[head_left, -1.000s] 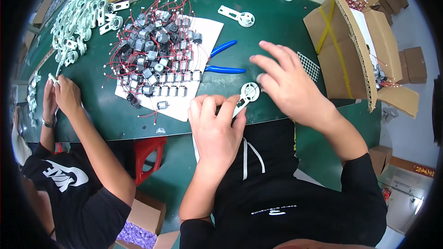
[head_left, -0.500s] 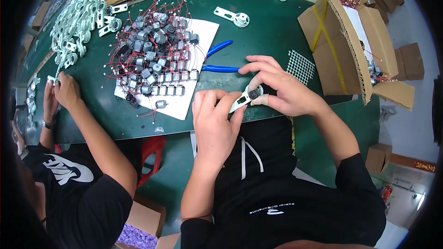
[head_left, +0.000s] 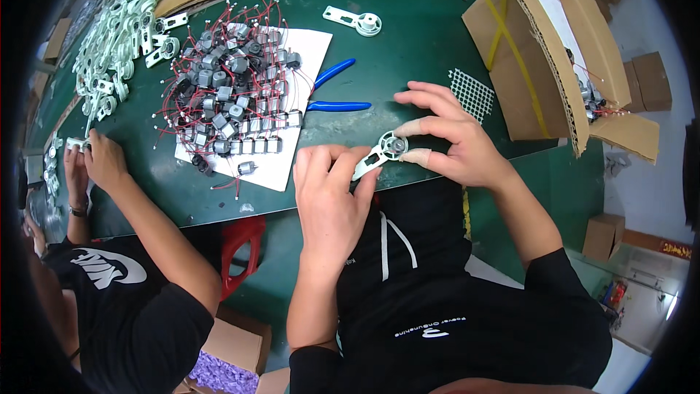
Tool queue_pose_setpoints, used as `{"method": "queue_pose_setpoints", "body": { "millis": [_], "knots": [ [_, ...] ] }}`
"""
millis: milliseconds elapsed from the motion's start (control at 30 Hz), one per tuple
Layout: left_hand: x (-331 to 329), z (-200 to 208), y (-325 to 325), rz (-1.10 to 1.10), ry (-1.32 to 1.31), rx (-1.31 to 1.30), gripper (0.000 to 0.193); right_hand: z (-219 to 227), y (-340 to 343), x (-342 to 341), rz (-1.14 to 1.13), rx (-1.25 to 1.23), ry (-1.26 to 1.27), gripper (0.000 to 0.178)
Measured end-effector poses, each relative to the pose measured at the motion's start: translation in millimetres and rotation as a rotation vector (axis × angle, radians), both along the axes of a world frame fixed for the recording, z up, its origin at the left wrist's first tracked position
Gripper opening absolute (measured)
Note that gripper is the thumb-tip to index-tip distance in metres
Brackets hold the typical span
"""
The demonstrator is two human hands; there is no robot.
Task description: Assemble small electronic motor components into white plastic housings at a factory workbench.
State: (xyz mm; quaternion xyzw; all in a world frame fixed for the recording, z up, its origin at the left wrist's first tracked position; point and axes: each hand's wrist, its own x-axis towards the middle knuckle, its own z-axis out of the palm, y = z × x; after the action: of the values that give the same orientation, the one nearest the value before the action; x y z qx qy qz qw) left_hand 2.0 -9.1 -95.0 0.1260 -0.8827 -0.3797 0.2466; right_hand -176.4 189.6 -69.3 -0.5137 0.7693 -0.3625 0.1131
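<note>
My left hand point(head_left: 332, 193) pinches the slotted arm end of a pale green plastic part point(head_left: 373, 160) between thumb and fingers, over the table's front edge. The part's round ring end faces right and up, with a small grey piece in its middle. My right hand point(head_left: 463, 146) holds the ring's rim with thumb and forefinger, both wrapped at the tips; its other fingers stretch out above. Left of my hands, a heap of small grey motors point(head_left: 219, 76) with red wires covers much of a white sheet point(head_left: 315, 47), some standing in rows.
Blue tool handles point(head_left: 339, 106) lie beside the sheet. A loose pale green part point(head_left: 357, 20) lies further back, a white mesh piece point(head_left: 472, 95) near an open cardboard box point(head_left: 510, 73) at right. More green parts point(head_left: 109, 66) pile up at left, near a co-worker's hands point(head_left: 106, 160).
The plastic part has turned in my hands, so its ring now faces up more and the piece inside looks grey rather than dark. The view has shifted slightly.
</note>
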Motion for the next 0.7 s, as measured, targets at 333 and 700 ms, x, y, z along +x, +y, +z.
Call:
{"method": "queue_pose_setpoints", "body": {
  "millis": [333,700],
  "knots": [
    [-2.2,3.2,4.1,-0.066,-0.001,-0.099,0.039,20.8,-5.6,8.9,-0.114,0.047,-0.120,0.032],
    [3.1,9.1,12.7,-0.103,-0.046,-0.084,0.039,4.7,3.6,4.6,0.038,0.043,-0.161,0.026]
  ]
}}
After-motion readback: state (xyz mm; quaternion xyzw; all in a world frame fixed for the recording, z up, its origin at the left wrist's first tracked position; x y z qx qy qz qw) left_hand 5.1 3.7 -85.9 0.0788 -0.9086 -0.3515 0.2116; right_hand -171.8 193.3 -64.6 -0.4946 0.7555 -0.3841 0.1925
